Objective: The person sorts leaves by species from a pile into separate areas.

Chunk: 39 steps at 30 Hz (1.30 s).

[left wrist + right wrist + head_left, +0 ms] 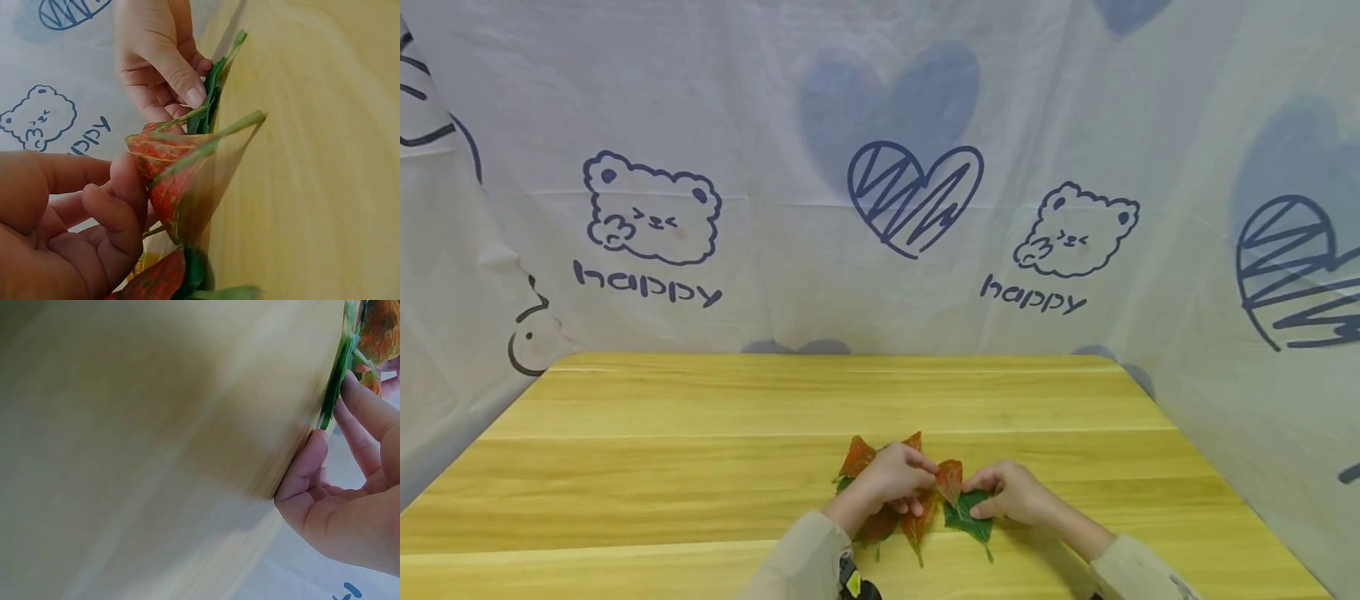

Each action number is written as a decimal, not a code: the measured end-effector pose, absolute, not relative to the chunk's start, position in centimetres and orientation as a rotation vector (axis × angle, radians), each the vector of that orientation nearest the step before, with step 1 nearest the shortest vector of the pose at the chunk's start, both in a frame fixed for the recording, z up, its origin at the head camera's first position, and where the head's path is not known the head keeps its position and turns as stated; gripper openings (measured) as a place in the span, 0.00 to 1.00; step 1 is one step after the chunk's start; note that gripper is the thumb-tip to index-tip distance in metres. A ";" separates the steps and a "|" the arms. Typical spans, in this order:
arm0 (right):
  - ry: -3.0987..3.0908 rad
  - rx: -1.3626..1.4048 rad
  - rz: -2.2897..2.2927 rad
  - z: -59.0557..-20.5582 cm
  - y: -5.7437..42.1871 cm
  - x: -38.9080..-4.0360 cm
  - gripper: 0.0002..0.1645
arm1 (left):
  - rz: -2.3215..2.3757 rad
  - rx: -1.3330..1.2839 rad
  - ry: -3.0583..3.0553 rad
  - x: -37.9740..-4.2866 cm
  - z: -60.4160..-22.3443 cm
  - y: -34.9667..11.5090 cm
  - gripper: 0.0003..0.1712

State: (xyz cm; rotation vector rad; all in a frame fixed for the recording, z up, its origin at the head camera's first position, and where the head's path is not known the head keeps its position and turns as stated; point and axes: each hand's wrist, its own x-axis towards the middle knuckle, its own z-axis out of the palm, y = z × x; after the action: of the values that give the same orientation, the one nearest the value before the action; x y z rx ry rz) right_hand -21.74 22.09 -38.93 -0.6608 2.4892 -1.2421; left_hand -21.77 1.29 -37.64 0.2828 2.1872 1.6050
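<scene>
My left hand (891,479) reaches over a cluster of leaves, its thumb and index finger pinching the edge of a small red leaf (951,477). To its right, my right hand (1011,496) holds a green leaf (972,518) between thumb and fingers. The small red leaf overlaps the green leaf's upper left part. Below the left hand lies a pointed orange-red leaf (916,532) with its stem toward me. In the left wrist view, a red leaf (178,178) with a green stem stands close to the left fingers and hides their tips.
More leaves surround the left hand: an orange-red leaf (856,457) at upper left, a dark red leaf (877,527) below and another tip (913,441) behind. They lie on a yellow wooden table (700,467). A white cloth (775,275) with printed bears and hearts hangs behind it.
</scene>
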 end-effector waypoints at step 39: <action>2.541 -0.662 -1.177 -39.1 22.1 -21.9 0.16 | 2.002 0.330 2.275 -22.3 -37.0 1.0 0.04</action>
State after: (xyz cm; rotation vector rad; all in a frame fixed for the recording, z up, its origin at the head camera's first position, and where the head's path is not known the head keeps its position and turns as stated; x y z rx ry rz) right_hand -21.88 22.09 -39.07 -0.6619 2.5408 -1.1772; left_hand -22.34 1.02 -36.95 0.3300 2.2753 2.0024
